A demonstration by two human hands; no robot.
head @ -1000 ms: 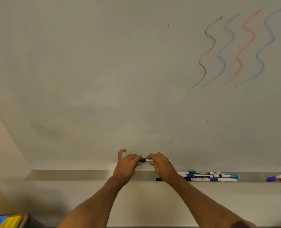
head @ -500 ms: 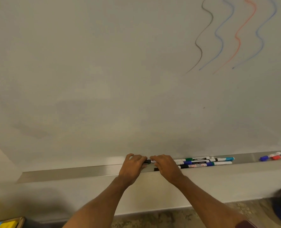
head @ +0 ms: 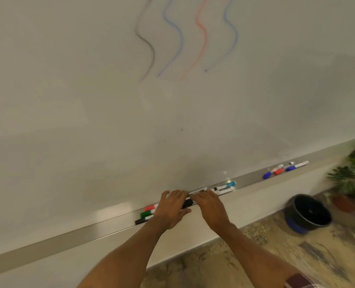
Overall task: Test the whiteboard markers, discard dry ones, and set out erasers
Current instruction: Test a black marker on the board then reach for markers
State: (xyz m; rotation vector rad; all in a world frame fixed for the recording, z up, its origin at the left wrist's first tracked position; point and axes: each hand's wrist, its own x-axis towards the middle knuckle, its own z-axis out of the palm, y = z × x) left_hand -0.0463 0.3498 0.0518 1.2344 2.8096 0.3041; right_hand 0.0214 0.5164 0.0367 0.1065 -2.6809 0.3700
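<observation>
Whiteboard [head: 89, 100] with wavy lines, metal tray [head: 68, 240] under both hands, left hand [head: 171, 209] gripped black marker [head: 188, 203], right hand [head: 211, 208] touched it, its grip unclear, bin [head: 309, 213] to their right.

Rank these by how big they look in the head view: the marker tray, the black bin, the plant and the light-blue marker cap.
1. marker tray, which runs almost across the frame.
2. black bin and plant: they look much alike, and the frame edge cuts the plant off, so I leave them unranked.
3. light-blue marker cap, the smallest.
</observation>
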